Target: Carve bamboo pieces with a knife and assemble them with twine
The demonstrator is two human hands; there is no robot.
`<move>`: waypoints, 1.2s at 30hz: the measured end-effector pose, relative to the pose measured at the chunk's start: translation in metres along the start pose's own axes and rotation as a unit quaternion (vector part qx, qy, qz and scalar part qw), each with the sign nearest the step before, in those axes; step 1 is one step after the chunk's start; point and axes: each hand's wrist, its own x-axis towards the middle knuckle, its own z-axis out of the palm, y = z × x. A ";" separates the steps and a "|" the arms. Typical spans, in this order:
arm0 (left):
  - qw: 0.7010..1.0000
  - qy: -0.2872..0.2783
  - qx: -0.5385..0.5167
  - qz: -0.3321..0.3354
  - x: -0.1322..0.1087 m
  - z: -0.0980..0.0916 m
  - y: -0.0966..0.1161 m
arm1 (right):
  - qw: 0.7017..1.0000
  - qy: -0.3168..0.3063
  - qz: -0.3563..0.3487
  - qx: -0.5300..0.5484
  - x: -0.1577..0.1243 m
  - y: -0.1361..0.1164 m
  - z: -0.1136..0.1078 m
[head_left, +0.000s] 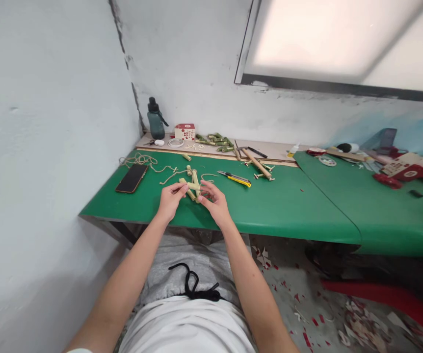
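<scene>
Between my hands is a small cluster of pale, short bamboo pieces point(194, 186), some crossing each other just above the green tabletop. My left hand point(172, 200) is closed, thumb and fingers pinching one end of a crosswise piece. On the other side my right hand point(214, 202) has its thumb and fingertips around the right end of the cluster; the exact contact is partly hidden. Thin twine point(171, 175) trails beside the pieces. A yellow utility knife point(238, 179) lies to the right of my right hand. One loose bamboo piece point(187, 157) rests farther back.
A phone point(132, 178) and coiled twine lie left. Behind stand a water bottle point(156, 121) and a red-and-white box point(185, 132), near green bamboo sections point(217, 141). A hammer point(257, 163) rests over small stick pieces. Glue point(293, 150) and clutter sit right.
</scene>
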 end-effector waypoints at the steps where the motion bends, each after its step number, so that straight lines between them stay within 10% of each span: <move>1: 1.000 0.001 -0.004 -0.004 0.000 0.001 0.001 | 1.000 0.000 0.006 0.009 0.000 0.001 0.000; 36: 0.998 -0.066 -0.007 -0.008 -0.005 0.002 0.005 | 0.989 0.020 0.079 0.120 -0.006 -0.013 0.003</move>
